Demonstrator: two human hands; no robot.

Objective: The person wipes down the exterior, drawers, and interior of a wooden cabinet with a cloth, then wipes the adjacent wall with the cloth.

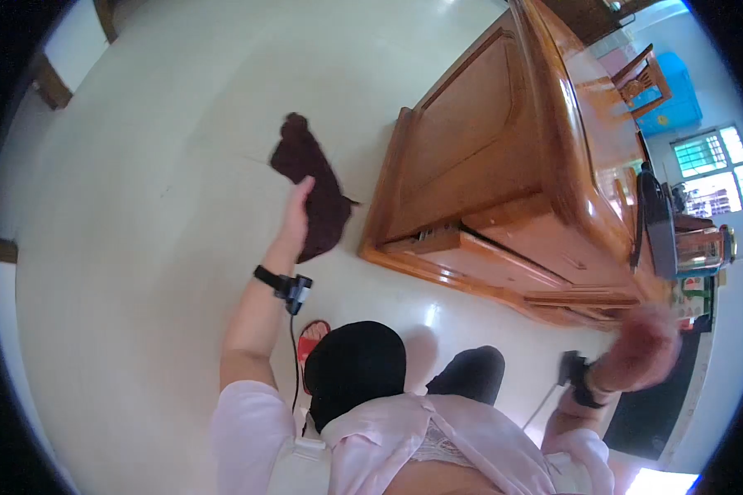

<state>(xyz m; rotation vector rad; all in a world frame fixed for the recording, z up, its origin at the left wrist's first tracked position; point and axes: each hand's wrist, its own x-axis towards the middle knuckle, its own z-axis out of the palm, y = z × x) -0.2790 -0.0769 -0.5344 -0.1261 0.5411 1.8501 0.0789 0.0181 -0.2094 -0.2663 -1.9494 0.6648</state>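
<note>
Found a dark brown cloth [326, 210] over the pale floor [182, 165], in the left hand [295, 219], to the left of the table [462, 132]. Noted the cloth limp and elongated, with an uneven outline. Observed the left grip narrow on the cloth, with the thumb laid against it. Found a black strap with a small device [293, 290] on the left wrist, cable running down from it. Recorded the table as polished brown wood with a panelled side, and a drawer [504, 262] partly pulled out. Found the right hand [642, 348] near the drawer side of the table, blurred; cannot tell how wide the right grip is, or whether holding anything. Noted a glass jar [700, 252] beyond the table's edge, and a red sandal [312, 340] below the left wrist.
</note>
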